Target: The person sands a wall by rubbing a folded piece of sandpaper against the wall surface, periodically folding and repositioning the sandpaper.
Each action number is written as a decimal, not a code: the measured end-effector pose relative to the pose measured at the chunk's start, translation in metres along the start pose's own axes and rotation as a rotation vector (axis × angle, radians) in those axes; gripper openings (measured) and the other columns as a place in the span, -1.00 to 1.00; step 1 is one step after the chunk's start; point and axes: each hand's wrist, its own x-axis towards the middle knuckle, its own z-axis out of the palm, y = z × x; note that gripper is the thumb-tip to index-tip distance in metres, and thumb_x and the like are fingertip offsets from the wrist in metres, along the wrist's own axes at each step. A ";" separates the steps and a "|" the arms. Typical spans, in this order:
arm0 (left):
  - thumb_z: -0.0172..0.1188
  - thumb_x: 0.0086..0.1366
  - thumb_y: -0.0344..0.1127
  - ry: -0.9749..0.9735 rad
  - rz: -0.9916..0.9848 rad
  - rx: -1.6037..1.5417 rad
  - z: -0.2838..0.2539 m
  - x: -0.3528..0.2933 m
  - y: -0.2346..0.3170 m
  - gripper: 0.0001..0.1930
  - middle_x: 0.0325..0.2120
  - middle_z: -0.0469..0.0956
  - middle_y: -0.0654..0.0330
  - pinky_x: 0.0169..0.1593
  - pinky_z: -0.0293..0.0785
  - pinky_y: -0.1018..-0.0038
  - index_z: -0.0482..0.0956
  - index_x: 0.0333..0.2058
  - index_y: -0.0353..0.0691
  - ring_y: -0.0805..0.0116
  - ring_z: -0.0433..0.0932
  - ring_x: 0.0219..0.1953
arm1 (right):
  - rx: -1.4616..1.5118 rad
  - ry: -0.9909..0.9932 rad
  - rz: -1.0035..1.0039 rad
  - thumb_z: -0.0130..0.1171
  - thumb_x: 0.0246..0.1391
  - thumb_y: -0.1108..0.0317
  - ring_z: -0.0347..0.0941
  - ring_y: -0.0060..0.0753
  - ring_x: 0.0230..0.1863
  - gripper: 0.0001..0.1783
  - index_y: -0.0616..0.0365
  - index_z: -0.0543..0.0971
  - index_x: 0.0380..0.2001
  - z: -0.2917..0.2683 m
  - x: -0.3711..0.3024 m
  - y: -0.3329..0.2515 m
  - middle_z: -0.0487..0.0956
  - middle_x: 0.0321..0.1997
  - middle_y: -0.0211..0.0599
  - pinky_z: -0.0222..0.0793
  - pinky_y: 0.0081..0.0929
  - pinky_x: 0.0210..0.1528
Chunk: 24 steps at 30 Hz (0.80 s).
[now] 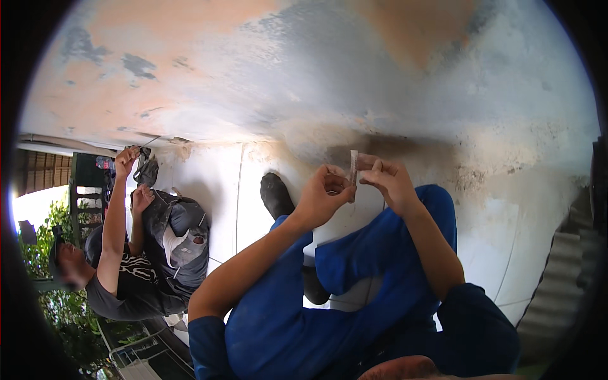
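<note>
Narrow strip [353, 163], whitish above, brownish below, nearly upright, pinched by left hand [325, 195] and right hand [391, 183]

The left grip [324, 197] and right grip [392, 185] hold a strip [354, 166] beside the patchy wall [329, 69]. At left, a co-worker [136, 301] raises one hand near it.

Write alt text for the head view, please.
A person's left hand and right hand hold a thin strip before a patchy wall, above blue trousers. At left, a darkly dressed co-worker stretches one arm toward the wall.
</note>
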 end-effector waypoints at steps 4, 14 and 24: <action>0.37 0.30 -0.41 0.013 -0.006 0.105 -0.002 -0.001 0.005 -0.57 -0.27 0.62 0.06 -0.05 0.60 0.42 0.31 -0.01 -0.33 0.36 0.66 -0.20 | -0.063 0.063 -0.048 0.35 0.20 0.37 0.48 -0.17 0.22 -0.38 0.29 0.38 0.26 0.027 -0.007 -0.008 0.50 0.25 -0.02 0.43 -0.27 0.24; 0.36 0.30 -0.39 -0.006 0.004 0.174 -0.006 0.004 -0.005 -0.58 -0.26 0.65 0.08 -0.01 0.59 0.42 0.33 0.01 -0.34 0.38 0.66 -0.21 | -0.184 -0.040 0.039 0.30 0.27 0.35 0.58 -0.42 0.04 -0.68 0.29 0.57 0.01 0.010 0.005 -0.003 0.66 0.01 -0.22 0.49 -0.39 0.15; 0.15 0.39 0.16 0.496 0.208 1.212 -0.041 0.028 -0.023 -0.05 0.40 -0.06 -0.38 0.37 -0.02 -0.27 0.00 0.38 -0.55 -0.38 -0.07 0.44 | -0.180 0.162 0.040 0.29 0.26 0.35 0.60 -0.45 -0.06 -0.79 0.16 0.59 -0.08 0.004 0.011 -0.005 0.69 -0.10 -0.26 0.48 -0.49 0.02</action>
